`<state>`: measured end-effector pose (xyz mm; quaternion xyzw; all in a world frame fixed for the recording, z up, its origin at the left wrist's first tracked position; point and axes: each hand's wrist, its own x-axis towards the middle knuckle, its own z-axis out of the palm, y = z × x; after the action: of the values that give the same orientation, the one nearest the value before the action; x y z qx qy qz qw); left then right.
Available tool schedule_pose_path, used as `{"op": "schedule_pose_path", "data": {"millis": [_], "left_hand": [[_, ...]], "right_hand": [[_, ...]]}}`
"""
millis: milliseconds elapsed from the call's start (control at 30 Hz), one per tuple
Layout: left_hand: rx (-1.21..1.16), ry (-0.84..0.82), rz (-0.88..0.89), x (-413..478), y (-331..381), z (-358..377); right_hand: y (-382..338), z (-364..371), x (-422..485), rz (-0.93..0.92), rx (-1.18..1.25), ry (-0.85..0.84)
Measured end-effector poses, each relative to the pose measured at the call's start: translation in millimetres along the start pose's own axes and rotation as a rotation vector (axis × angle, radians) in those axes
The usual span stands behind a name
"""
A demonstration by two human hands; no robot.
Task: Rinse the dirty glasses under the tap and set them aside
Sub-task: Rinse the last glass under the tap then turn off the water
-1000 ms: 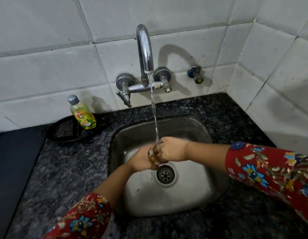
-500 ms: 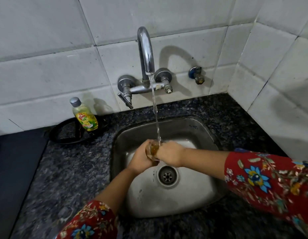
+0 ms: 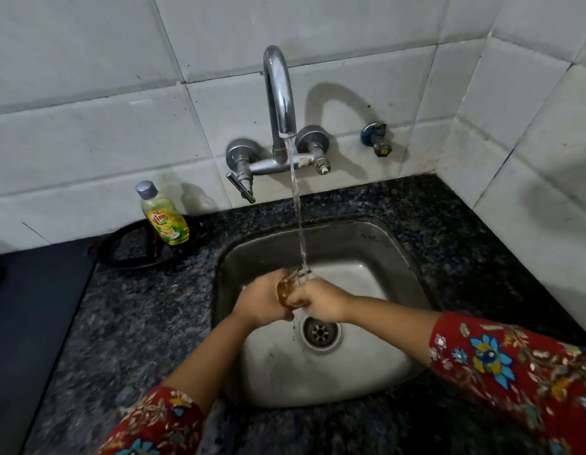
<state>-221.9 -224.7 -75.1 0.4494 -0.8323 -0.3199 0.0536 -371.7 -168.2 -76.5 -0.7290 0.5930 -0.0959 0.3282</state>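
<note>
1. Closest are the red flowery sleeves (image 3: 501, 362); two bare arms reach out from them over the sink (image 3: 317, 400).
2. The left hand (image 3: 260, 302) has its fingers curled round a small glass (image 3: 286, 292) and grips it; the right hand (image 3: 322, 302) holds the other side, fingers curled on it too.
3. The glass sits between both hands, low in the sink, just above the drain (image 3: 321, 333); it looks brown inside, so I think it is not clean yet.
4. Water (image 3: 296, 208) runs down from the tap (image 3: 280, 93) and lands right on the top of the glass; so the rinse of this one is going on now, about halfway I would guess.
5. Farther back, a yellow soap bottle (image 3: 163, 218) stands at the edge of a black dish (image 3: 121, 251) on the dark counter (image 3: 137, 323), well apart from the hands.
6. No other glass shows anywhere, clean or dirty; so I cannot tell how many are done or how many wait.
7. What is left for this glass: finish the rinse, then put it aside on the counter.
</note>
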Motion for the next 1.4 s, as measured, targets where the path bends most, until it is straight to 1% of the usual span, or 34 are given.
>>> {"op": "schedule_pose_path", "data": {"millis": [100, 167, 200, 267, 367, 400, 467, 500, 533, 567, 600, 633, 667, 700, 733, 767, 800, 833, 867, 900, 933, 1000, 1033, 1067, 1100, 1133, 1167, 1200, 1233, 1267, 1300, 1367, 1400], "left_hand": [[0.365, -0.081, -0.057, -11, 4, -11], [0.619, -0.115, -0.059, -16, 7, -14], [0.731, -0.126, -0.052, -18, 9, -15], [0.898, -0.131, -0.056, -20, 13, -14], [1.019, -0.115, -0.091, -19, 18, -15], [1.028, -0.114, -0.098, -18, 20, -16], [0.975, -0.124, -0.095, -18, 24, -22], [0.901, -0.132, -0.099, -17, 24, -25], [0.776, -0.12, -0.098, -16, 22, -26], [0.599, -0.098, -0.091, -14, 18, -25], [0.369, -0.079, -0.074, -10, 11, -21], [0.129, -0.066, -0.037, -7, 6, -16], [-0.082, -0.068, 0.006, -5, 3, -9], [-0.243, -0.062, 0.038, -3, 0, -1], [-0.357, -0.036, 0.05, -2, 0, 6], [-0.437, 0.007, 0.028, 0, 0, 13], [-0.524, 0.06, 0.014, 2, 3, 18], [-0.591, 0.108, 0.001, 4, 7, 22], [-0.634, 0.161, -0.006, 6, 11, 26], [-0.621, 0.237, -0.004, 8, 16, 27], [-0.546, 0.329, 0.005, 11, 18, 30], [-0.34, 0.473, 0.02, 15, 16, 33], [-0.305, 0.499, 0.028, 13, 16, 33], [-0.32, 0.473, 0.048, 12, 16, 30], [-0.371, 0.385, 0.084, 12, 16, 24], [-0.419, 0.247, 0.138, 12, 14, 17], [-0.436, 0.103, 0.179, 12, 13, 10], [-0.425, -0.011, 0.194, 13, 11, 4], [-0.389, -0.067, 0.194, 14, 10, 0], [-0.367, -0.051, 0.17, 15, 9, 1], [-0.379, 0.011, 0.135, 14, 10, 5], [-0.413, 0.196, 0.101, 4, 21, 14], [-0.408, 0.26, 0.095, 2, 25, 16]], "right_hand": [[-13, 13, -12, 0.24, 0.695, 0.105], [-13, 18, -17, 0.429, 1.052, 0.054], [-12, 20, -18, 0.522, 1.168, 0.005], [-8, 25, -21, 0.642, 1.31, -0.068], [1, 30, -27, 0.726, 1.375, -0.041], [1, 30, -29, 0.713, 1.354, 0.008], [-2, 28, -31, 0.572, 1.251, 0.126], [-6, 26, -32, 0.466, 1.166, 0.143], [-10, 24, -31, 0.357, 1.044, 0.133], [-11, 22, -30, 0.242, 0.884, 0.102], [-11, 19, -28, 0.133, 0.685, 0.063], [-9, 12, -25, 0.026, 0.434, 0.015], [-8, 2, -24, -0.077, 0.109, -0.039], [-9, -12, -22, -0.157, -0.254, -0.085], [-13, -28, -20, -0.217, -0.562, -0.122], [-16, -43, -18, -0.263, -0.769, -0.161], [-17, -57, -13, -0.292, -0.909, -0.192], [-18, -67, -9, -0.308, -0.998, -0.205], [-21, -72, -5, -0.294, -1.015, -0.211], [-23, -73, -1, -0.231, -0.961, -0.2], [-25, -68, 3, -0.122, -0.803, -0.171], [-27, -51, 5, 0.072, -0.304, -0.094], [-28, -46, 5, 0.079, -0.185, -0.058], [-28, -45, 3, 0.037, -0.191, -0.069], [-24, -48, 0, -0.065, -0.355, -0.13], [-22, -56, -5, -0.138, -0.572, -0.184], [-22, -64, -9, -0.224, -0.838, -0.208], [-19, -68, -11, -0.307, -0.998, -0.21], [-17, -68, -13, -0.334, -1.071, -0.205], [-16, -65, -13, -0.312, -1.064, -0.183], [-16, -58, -10, -0.239, -0.986, -0.161], [-20, -41, -6, -0.093, -0.758, -0.167], [-21, -38, -4, -0.089, -0.735, -0.17]]}}
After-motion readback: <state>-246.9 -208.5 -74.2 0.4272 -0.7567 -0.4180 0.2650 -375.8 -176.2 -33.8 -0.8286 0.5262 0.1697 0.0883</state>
